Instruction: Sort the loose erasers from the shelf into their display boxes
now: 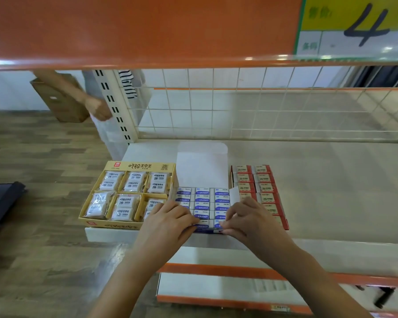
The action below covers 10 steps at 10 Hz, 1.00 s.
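Both hands worked at the near edge of the white display box (202, 166), which sat on the shelf (319, 180) with its lid flap standing open at the far side. The left hand (168, 220) lay over the box's near-left corner, its fingers curled down onto the front row of blue-and-white erasers (202, 199), fingertips pressing at the sleeve of the nearest one. The right hand (251, 218) mirrored it at the near-right corner, its fingers bent and pinching the end of an eraser in that same front row; how firm the grip was could not be told. Between the two hands the nearest row showed only partly, while beyond the fingertips the erasers lay in three neat columns, labels up, filling the box toward the flap.

Just left of the left hand stood a yellow display box (138, 167) divided into six compartments, each holding wrapped white erasers (133, 182). Just right of the right hand, touching the white box's side, a red display box (283, 222) held two columns of tan-and-red erasers (263, 179). Far beyond the left hand, behind the wire grid at the shelf's back, another person's hand (100, 109) hung near a brown cardboard box (58, 99) on the wooden floor.
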Each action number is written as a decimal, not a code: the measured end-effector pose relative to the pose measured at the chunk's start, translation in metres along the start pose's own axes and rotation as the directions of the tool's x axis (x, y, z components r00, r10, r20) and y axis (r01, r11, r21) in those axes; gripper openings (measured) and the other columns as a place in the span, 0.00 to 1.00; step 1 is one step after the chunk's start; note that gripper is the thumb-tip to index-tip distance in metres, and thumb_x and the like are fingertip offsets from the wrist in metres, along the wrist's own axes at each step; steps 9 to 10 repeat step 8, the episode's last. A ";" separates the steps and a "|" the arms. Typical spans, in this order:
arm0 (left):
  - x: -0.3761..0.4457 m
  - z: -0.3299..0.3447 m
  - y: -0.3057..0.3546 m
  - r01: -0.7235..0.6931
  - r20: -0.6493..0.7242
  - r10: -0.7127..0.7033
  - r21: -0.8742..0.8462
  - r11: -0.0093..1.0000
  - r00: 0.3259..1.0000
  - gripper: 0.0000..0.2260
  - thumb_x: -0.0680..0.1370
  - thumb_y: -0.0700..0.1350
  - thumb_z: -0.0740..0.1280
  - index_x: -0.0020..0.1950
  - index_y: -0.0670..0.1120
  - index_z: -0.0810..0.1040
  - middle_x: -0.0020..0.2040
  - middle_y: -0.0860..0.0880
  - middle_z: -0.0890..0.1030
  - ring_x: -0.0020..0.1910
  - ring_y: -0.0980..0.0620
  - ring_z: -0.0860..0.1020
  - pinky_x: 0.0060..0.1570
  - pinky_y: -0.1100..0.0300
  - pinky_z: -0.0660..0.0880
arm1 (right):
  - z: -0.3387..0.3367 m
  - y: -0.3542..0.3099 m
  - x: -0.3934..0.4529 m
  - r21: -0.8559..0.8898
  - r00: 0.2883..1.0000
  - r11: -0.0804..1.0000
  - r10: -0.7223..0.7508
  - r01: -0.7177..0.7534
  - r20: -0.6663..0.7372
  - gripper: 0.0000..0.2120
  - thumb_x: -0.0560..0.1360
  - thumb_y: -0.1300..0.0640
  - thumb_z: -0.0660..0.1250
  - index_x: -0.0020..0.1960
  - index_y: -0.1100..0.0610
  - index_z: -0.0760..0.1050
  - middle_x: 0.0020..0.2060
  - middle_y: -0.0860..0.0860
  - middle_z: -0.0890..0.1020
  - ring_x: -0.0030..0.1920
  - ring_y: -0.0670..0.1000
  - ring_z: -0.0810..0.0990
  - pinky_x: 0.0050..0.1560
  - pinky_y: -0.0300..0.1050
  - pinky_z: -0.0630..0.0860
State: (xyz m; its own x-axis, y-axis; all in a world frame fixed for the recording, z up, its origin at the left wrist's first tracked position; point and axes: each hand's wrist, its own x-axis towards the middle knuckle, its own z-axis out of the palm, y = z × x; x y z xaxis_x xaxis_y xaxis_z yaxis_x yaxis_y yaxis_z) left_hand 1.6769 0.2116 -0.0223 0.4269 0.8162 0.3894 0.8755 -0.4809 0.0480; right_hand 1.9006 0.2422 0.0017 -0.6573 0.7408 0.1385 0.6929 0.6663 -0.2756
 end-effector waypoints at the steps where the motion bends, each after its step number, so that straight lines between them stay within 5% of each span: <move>1: -0.003 0.003 0.002 0.026 0.002 -0.026 -0.004 1.000 1.000 0.15 0.74 0.55 0.57 0.45 0.54 0.83 0.42 0.57 0.82 0.46 0.57 0.75 0.41 0.62 0.76 | 0.014 -0.003 -0.014 -0.192 1.000 0.981 -0.006 0.007 0.004 0.22 0.53 0.46 0.82 0.46 0.46 0.83 0.40 0.43 0.80 0.46 0.47 0.76 0.40 0.44 0.81; 3: -0.007 0.005 0.009 0.076 0.006 -0.076 -0.018 0.997 0.997 0.15 0.75 0.53 0.57 0.45 0.52 0.83 0.41 0.55 0.81 0.43 0.55 0.78 0.45 0.62 0.73 | 0.027 -0.008 -0.030 -0.178 0.996 0.983 0.035 -0.051 -0.087 0.28 0.58 0.51 0.81 0.56 0.49 0.79 0.48 0.44 0.78 0.53 0.47 0.70 0.47 0.45 0.79; 5: 0.022 -0.007 0.007 0.098 0.085 -0.098 0.001 0.995 0.992 0.05 0.69 0.49 0.75 0.38 0.50 0.81 0.37 0.54 0.81 0.39 0.52 0.79 0.41 0.56 0.76 | 0.011 0.002 -0.017 0.130 0.984 0.989 0.094 -0.074 -0.150 0.12 0.75 0.48 0.61 0.52 0.50 0.81 0.46 0.43 0.80 0.50 0.42 0.71 0.53 0.42 0.75; 6: 0.048 -0.019 0.006 0.139 0.166 -0.145 0.048 0.989 0.975 0.09 0.78 0.51 0.64 0.52 0.50 0.80 0.50 0.53 0.81 0.54 0.51 0.76 0.57 0.54 0.70 | -0.012 0.017 0.000 0.199 0.972 0.961 0.214 -0.191 -0.101 0.11 0.77 0.52 0.63 0.55 0.53 0.80 0.47 0.43 0.79 0.48 0.41 0.70 0.54 0.37 0.68; 8: 0.086 -0.027 -0.001 0.189 0.310 -0.232 0.162 0.969 0.922 0.14 0.81 0.52 0.56 0.58 0.48 0.78 0.54 0.48 0.79 0.55 0.49 0.73 0.54 0.55 0.69 | -0.053 0.052 0.014 0.156 0.899 0.887 0.436 -0.435 0.025 0.12 0.78 0.56 0.61 0.58 0.57 0.79 0.53 0.53 0.80 0.53 0.52 0.76 0.50 0.40 0.66; 10: 0.086 -0.027 -0.001 0.189 0.310 -0.232 0.162 0.969 0.922 0.14 0.81 0.52 0.56 0.58 0.48 0.78 0.54 0.48 0.79 0.55 0.49 0.73 0.54 0.55 0.69 | -0.053 0.052 0.014 0.156 0.899 0.887 0.436 -0.435 0.025 0.12 0.78 0.56 0.61 0.58 0.57 0.79 0.53 0.53 0.80 0.53 0.52 0.76 0.50 0.40 0.66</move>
